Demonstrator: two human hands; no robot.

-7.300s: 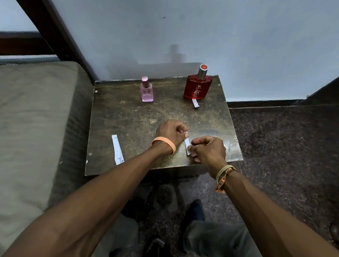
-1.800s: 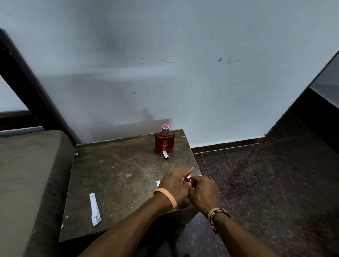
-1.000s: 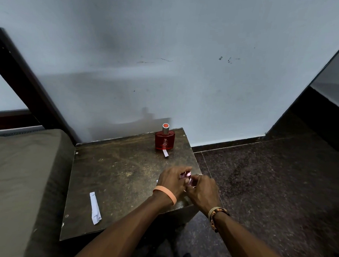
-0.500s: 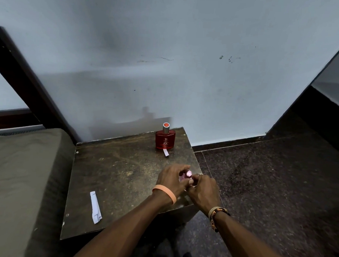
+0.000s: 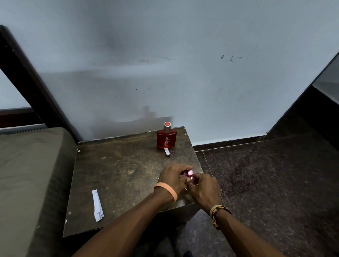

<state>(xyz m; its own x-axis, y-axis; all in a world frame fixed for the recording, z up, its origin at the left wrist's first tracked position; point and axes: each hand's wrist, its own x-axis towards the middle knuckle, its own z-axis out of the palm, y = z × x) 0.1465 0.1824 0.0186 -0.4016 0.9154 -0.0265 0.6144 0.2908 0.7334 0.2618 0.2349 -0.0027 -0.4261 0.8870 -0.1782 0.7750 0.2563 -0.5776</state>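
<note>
A small pink perfume bottle [image 5: 189, 173] is held between both hands near the right front of a worn dark wooden table [image 5: 122, 171]. My left hand [image 5: 173, 177], with an orange wristband, wraps around the bottle from the left. My right hand [image 5: 203, 188] closes on it from the right, fingers curled at its lower part. Only the bottle's round pink cap and a bit of its body show; the rest is hidden by my fingers. A red perfume bottle [image 5: 166, 139] with a silver cap stands at the table's back right, a short white paper strip [image 5: 166, 151] in front of it.
A longer white paper strip [image 5: 97, 205] lies at the table's front left. A grey-brown mattress [image 5: 16, 178] borders the table on the left, with a dark wooden beam [image 5: 28, 80] behind. A pale wall stands behind the table; dark speckled floor [image 5: 270, 184] spreads to the right.
Long ago the pink bottle stood at the back of the table and my hands handled a paper strip. In the last second both hands stay around the bottle, with only small finger shifts.
</note>
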